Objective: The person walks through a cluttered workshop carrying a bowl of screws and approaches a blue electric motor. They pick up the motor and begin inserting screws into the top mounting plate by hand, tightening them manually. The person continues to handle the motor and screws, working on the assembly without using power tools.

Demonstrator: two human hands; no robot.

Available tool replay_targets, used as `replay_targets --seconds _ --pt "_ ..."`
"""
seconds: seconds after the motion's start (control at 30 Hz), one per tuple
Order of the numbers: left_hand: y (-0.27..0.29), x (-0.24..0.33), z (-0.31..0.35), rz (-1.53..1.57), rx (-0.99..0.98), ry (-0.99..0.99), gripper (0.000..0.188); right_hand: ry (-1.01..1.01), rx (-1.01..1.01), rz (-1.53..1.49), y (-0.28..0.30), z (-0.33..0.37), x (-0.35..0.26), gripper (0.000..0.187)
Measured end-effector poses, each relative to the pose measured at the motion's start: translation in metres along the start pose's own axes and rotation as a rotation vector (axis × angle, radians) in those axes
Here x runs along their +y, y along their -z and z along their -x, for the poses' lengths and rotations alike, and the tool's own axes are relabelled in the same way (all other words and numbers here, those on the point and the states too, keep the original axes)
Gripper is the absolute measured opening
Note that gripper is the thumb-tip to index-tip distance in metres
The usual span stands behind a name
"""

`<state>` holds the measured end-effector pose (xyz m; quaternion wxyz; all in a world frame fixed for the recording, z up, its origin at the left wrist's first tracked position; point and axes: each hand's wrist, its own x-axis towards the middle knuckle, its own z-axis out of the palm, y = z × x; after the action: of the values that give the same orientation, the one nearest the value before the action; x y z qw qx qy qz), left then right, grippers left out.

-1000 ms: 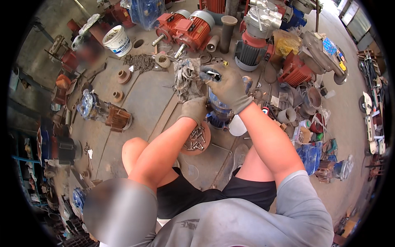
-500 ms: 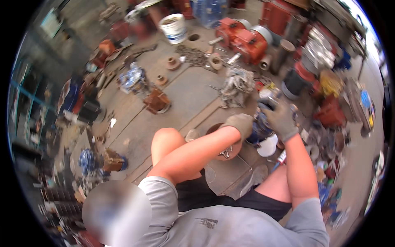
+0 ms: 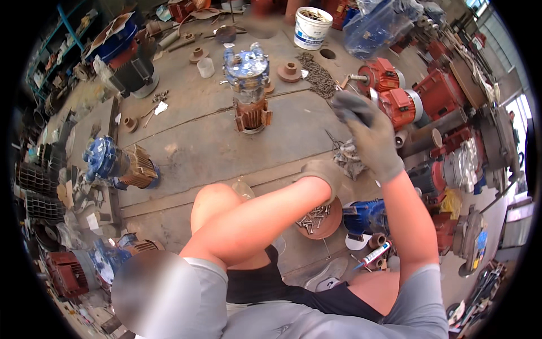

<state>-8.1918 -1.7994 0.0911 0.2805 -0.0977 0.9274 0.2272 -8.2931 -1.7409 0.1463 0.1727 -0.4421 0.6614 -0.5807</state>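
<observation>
My right hand (image 3: 370, 135), in a grey-brown glove with dark fingertips, is raised above a crumpled rag (image 3: 350, 160) and left of red electric motors (image 3: 400, 107). Its fingers are curled together; whatever lies between them, if anything, is hidden. My left hand (image 3: 320, 172), gloved too, hangs at the far edge of a reddish-brown bowl (image 3: 334, 225) with bolts (image 3: 313, 219) in it. The back of the glove hides its fingers. Right of the bowl lies a blue motor (image 3: 364, 217), partly behind my right forearm, with a white round piece (image 3: 357, 243) beside it.
A sealant tube (image 3: 375, 255) lies by my right leg. Ahead stands a blue-topped pump with a rusty base (image 3: 252, 116); another blue pump (image 3: 104, 158) is at the left. A white bucket (image 3: 311, 31), a chain (image 3: 317, 78) and a floor hole (image 3: 327, 53) are farther off.
The view has shifted. My right hand has risen away from the blue motor, out toward the red motors. My left hand is still near the bowl, and more of the bolts now show.
</observation>
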Motion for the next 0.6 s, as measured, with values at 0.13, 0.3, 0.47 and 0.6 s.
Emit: replay_targets --seconds 0.13,0.3,0.47,0.6 --pt "0.013 -0.017 0.006 -0.068 -0.165 0.02 0.037 0.165 -0.169 0.215 -0.105 -0.123 0.016 0.029" --pt "0.021 -0.019 -0.005 -0.069 -0.147 -0.075 0.038 0.189 -0.157 0.633 -0.171 -0.204 0.046 0.03" --pt "0.021 -0.026 -0.008 -0.05 -0.144 -0.099 0.038 0.102 -0.262 0.689 -0.2 -0.225 0.049 0.027" --pt "0.02 -0.028 -0.003 -0.045 -0.149 -0.12 0.038 0.115 -0.284 0.641 -0.203 -0.239 0.064 0.026"
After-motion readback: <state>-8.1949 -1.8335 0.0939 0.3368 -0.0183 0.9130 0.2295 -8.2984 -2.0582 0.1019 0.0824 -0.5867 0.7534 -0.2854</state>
